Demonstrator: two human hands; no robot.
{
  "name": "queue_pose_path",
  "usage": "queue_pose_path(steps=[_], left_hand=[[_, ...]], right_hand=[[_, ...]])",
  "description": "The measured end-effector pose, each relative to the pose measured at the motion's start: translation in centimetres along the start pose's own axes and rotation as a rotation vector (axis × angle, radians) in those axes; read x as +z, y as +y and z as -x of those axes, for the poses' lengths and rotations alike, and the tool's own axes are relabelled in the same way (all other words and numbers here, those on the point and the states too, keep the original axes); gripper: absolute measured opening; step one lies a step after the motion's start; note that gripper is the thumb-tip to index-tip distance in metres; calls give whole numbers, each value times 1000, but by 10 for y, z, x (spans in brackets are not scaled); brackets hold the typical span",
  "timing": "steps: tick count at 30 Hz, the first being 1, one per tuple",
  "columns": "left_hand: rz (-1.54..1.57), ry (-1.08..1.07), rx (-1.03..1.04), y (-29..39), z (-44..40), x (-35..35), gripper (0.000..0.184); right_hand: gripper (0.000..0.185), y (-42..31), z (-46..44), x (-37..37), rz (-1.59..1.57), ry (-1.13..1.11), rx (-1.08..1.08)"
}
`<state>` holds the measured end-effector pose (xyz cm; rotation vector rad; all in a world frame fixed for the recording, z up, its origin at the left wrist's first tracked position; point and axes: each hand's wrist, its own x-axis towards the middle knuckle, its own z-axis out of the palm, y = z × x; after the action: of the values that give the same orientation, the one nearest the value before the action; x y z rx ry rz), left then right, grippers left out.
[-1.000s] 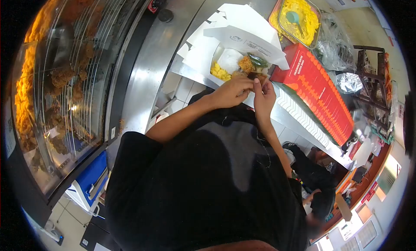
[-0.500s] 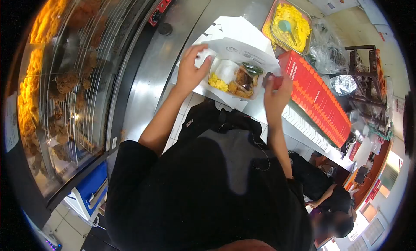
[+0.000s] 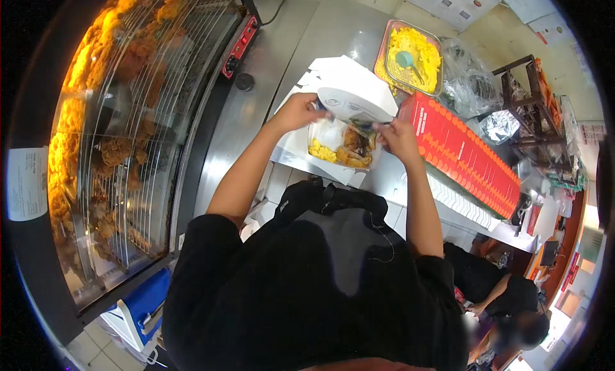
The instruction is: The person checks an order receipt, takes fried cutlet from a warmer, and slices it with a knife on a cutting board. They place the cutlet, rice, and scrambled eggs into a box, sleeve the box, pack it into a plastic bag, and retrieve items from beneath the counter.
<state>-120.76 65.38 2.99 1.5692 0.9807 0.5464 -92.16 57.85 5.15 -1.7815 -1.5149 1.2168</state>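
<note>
Meal box on the steel counter, its lid raised. Left hand and right hand at opposite lid edges, fingers curled (from here, grip cannot be told). Even handling should best spare the scrambled egg.

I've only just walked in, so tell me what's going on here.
A person at a metal counter has both hands at an open white food box: left hand by the raised lid's left end, right hand at the right side. Inside are yellow food and browned food. Whether either hand grips the box is unclear. The lid isn't closed.
</note>
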Motion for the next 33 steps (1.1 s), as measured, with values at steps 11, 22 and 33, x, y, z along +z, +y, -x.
queue_pose_path(steps=[11,22,33], left_hand=[[-482,210,495,25,-9,-10,27],[-443,83,413,22,-17,-20,21],[-377,-132,255,30,-51,-15,20]], right_hand=[[18,-4,-10,-9,111,354,-552],[22,-18,-26,-28,219,166,-442],[19,-23,-48,-26,308,73,-562]])
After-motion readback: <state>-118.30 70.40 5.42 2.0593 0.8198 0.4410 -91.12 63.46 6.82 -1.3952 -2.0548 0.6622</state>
